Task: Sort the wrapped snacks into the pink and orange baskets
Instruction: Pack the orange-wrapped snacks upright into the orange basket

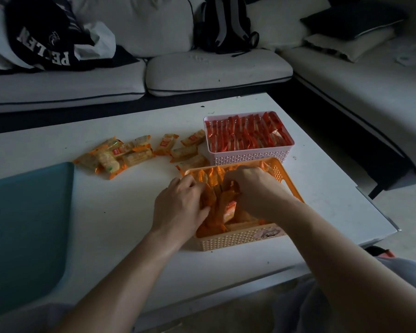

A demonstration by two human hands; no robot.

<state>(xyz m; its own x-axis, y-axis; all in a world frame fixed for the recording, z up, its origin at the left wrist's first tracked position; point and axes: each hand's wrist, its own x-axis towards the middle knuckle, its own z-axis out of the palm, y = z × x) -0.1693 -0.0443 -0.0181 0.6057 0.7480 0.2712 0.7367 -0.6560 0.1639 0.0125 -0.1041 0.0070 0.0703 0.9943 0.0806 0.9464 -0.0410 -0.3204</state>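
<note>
Head view: the left hand (178, 203) and right hand (252, 188) grip orange-wrapped snacks (229, 210) inside the orange basket (238, 239) near the table's (111, 212) front edge, with the pink basket (247, 157) just behind. The crowded upright packets may tip or spill over the rim when released.

A home living room. A white corner sofa (202, 73) with cushions wraps around a low white table (106, 212). Clothes (43, 39) and a backpack (226, 22) lie on the sofa.
</note>
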